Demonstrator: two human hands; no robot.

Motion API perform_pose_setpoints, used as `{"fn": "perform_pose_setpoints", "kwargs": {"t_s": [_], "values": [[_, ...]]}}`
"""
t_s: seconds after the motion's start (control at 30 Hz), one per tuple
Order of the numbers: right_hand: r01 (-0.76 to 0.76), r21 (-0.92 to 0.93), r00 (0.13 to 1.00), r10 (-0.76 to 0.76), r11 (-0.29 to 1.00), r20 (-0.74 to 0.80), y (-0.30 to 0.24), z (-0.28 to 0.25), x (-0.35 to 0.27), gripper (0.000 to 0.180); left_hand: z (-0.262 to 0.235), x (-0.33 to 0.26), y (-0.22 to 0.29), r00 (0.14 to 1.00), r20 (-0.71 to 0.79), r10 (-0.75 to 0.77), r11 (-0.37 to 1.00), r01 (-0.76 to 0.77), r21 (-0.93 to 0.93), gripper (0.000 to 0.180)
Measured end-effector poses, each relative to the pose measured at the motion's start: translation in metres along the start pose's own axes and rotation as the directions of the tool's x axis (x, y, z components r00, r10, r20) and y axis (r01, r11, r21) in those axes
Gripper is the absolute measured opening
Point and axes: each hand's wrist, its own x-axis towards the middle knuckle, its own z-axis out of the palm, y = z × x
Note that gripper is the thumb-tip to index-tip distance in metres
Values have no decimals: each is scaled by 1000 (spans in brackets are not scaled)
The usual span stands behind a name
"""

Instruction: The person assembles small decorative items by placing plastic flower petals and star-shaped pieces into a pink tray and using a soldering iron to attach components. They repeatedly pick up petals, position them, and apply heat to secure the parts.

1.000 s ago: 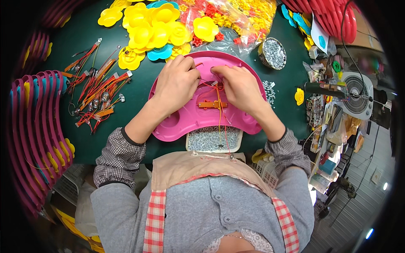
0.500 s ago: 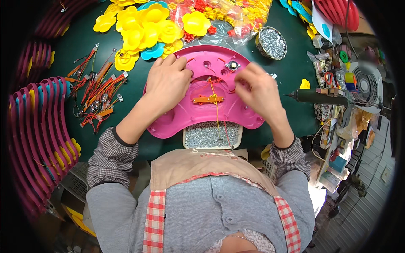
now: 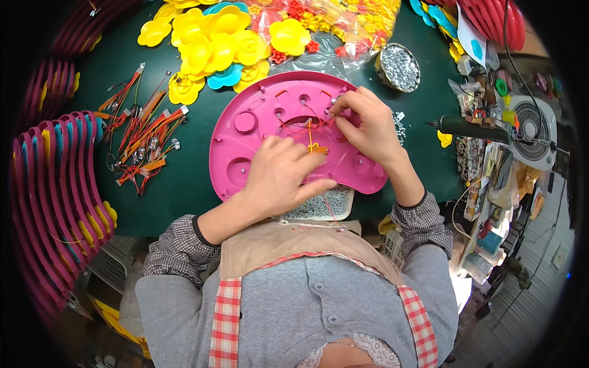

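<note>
A pink curved plastic shell (image 3: 228, 136) lies hollow side up in front of me, with round wells, posts and thin red wires in it. My left hand (image 3: 279, 175) is over its near middle, thumb and forefinger apart, partly covering an orange strip (image 3: 319, 149) with yellow wire on it. My right hand (image 3: 366, 126) is at the shell's right side, its thumb and forefinger brought together by the red wires (image 3: 310, 124). What lies between those fingertips is too small to make out.
Wired parts (image 3: 144, 138) lie in a pile at left, beside stacked pink curved pieces (image 3: 58, 196). Yellow flower-shaped cups (image 3: 208, 43) are at the back. A bowl of screws (image 3: 400, 67) stands back right, a dark electric screwdriver (image 3: 472, 129) at right, a screw tray (image 3: 350, 205) under the shell's near edge.
My left hand has moved from the shell's far left edge down to its near middle. My right hand has shifted slightly left and now covers the round black-and-white part. The shell has shifted slightly.
</note>
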Motion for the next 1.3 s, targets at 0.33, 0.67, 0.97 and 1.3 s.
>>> {"fn": "perform_pose_setpoints", "kwargs": {"t_s": [0.33, 0.67, 0.97, 1.3], "values": [[-33, -46, 999, 34, 998, 39, 5, 9, -4, 16, 21, -19, -14, 998, -68, -4, 993, -5, -122, 27], [-167, 154, 986, 164, 974, 32, 4, 10, -11, 16, 16, -16, -16, 975, -219, -27, 967, -30, -253, 21], [-405, -184, 914, 394, 896, -95, 29, -45, -86, 19, -40, -70, -26, 993, -76, 87, 959, -63, 277, 32], [-124, 523, 739, 431, 843, -518, 80, -61, -110, 12, -42, -73, -22, 847, -437, 304, 897, -99, 431, 10]]}}
